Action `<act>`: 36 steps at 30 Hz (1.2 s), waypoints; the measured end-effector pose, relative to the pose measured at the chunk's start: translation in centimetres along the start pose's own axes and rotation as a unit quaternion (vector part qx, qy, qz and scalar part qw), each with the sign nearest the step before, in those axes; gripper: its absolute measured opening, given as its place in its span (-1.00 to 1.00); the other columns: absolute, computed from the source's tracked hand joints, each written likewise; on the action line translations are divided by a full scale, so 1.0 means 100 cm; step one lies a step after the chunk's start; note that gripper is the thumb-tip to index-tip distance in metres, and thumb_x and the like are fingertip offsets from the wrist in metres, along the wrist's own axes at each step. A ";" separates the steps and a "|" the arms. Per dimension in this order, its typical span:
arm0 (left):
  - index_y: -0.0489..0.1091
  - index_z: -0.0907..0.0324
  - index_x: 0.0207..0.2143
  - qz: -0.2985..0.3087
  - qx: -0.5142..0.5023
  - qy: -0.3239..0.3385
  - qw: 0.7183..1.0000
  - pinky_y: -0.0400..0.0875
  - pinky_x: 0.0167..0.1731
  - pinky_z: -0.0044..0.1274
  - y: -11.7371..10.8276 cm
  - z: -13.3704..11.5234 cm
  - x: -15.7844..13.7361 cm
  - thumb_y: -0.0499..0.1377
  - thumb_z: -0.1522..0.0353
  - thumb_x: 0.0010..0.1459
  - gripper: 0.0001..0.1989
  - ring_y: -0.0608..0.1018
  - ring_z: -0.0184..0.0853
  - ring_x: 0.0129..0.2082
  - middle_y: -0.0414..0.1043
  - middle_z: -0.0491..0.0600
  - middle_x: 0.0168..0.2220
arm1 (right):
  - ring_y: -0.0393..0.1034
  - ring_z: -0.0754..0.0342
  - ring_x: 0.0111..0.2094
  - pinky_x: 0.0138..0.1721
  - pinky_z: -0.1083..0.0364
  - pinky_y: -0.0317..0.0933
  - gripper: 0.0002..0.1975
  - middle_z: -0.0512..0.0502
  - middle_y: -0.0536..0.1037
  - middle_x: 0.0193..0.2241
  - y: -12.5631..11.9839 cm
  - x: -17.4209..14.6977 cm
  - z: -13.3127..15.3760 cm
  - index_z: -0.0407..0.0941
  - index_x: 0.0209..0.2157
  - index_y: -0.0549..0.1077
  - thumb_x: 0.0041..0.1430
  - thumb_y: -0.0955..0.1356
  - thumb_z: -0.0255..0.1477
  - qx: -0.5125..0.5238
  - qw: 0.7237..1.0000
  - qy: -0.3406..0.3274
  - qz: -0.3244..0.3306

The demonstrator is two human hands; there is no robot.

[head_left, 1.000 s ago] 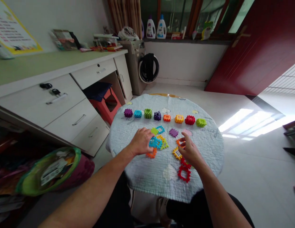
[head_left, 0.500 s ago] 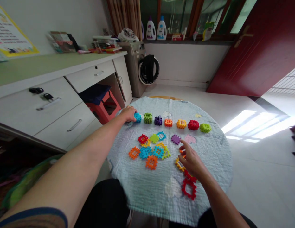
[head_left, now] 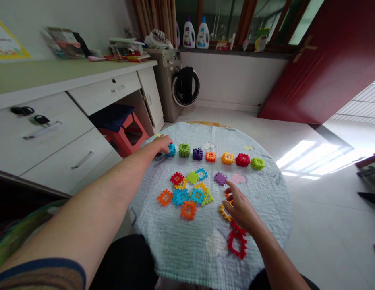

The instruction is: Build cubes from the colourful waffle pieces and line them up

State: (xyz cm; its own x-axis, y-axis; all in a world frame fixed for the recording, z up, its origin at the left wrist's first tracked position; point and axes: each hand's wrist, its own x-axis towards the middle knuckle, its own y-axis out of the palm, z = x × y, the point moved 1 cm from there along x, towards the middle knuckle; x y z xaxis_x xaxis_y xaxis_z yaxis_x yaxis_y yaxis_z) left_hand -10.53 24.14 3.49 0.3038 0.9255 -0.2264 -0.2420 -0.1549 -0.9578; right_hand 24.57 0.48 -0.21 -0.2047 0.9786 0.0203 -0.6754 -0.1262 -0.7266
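At the far left end of a row of toy blocks, my left hand [head_left: 163,144] has its fingers closed around a blue block stack [head_left: 170,150]. To its right stand a green block stack [head_left: 184,150], a dark purple one [head_left: 197,154], an orange one [head_left: 210,156], a yellow one [head_left: 227,158], a red one [head_left: 242,160] and a lime one [head_left: 257,163]. My right hand [head_left: 239,204] is over orange and yellow pieces, fingers apart, partly covering them. Just beyond its fingertips lies a flat purple piece [head_left: 220,178].
Loose flat interlocking pieces, among them a blue square [head_left: 180,196] and an orange square [head_left: 188,210], lie mid-table. A red frame piece [head_left: 237,244] is near my right forearm. A cloth [head_left: 205,257] covers the round table. A red stool [head_left: 127,135] stands left, under the desk.
The view has shifted slightly, so the table and room sit a little further left. My left hand stays at the blue block stack, and my right hand stays over the same pieces.
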 end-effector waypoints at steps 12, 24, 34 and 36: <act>0.11 0.18 0.23 -0.051 -0.028 -0.011 0.998 0.16 0.07 -0.36 -0.008 -0.010 -0.023 0.32 0.21 -0.25 -0.06 0.24 -0.01 0.11 0.18 0.14 0.17 | 0.39 0.07 -0.31 -0.22 0.01 0.30 -0.38 -0.16 0.44 -0.19 0.000 0.002 -0.002 -0.13 0.16 0.15 0.00 0.26 -0.47 -0.001 1.000 -0.001 -0.012; 0.31 0.18 0.04 -0.074 -0.140 0.042 0.986 0.21 0.07 -0.39 -0.017 -0.113 -0.187 0.11 0.29 0.10 -0.56 0.40 -0.15 0.04 0.41 0.07 0.02 | 0.38 0.06 -0.37 -0.25 0.01 0.30 -0.47 -0.19 0.46 -0.24 -0.026 0.006 -0.019 -0.18 0.06 0.28 -0.02 0.25 -0.44 -0.017 0.988 0.074 -0.134; 0.34 0.23 0.03 -0.035 -0.236 -0.046 0.970 0.28 0.04 -0.41 0.038 -0.137 -0.208 0.07 0.37 0.11 -0.60 0.45 -0.17 0.00 0.41 0.13 0.01 | 0.38 0.02 -0.24 -0.17 0.07 0.24 -0.54 -0.20 0.51 -0.22 -0.052 0.002 -0.024 -0.22 -0.02 0.40 -0.01 0.23 -0.59 -0.103 0.977 0.151 -0.109; 0.34 0.23 0.02 -0.031 -0.246 -0.069 0.966 0.28 0.04 -0.43 0.046 -0.128 -0.200 0.06 0.36 0.12 -0.60 0.46 -0.18 0.00 0.40 0.13 0.01 | 0.38 0.04 -0.24 -0.19 0.09 0.22 -0.56 -0.19 0.52 -0.22 -0.051 0.002 -0.022 -0.22 -0.02 0.40 0.01 0.25 -0.59 -0.109 0.978 0.155 -0.082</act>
State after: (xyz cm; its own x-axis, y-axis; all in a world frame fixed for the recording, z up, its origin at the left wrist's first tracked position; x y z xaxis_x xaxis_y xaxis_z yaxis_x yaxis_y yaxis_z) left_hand -5.95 0.54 1.33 0.1688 0.9703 -0.1731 0.2495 -0.2119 -0.9449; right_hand 29.50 1.71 1.95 0.1419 0.9892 -0.0354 -0.5063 0.0418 -0.8614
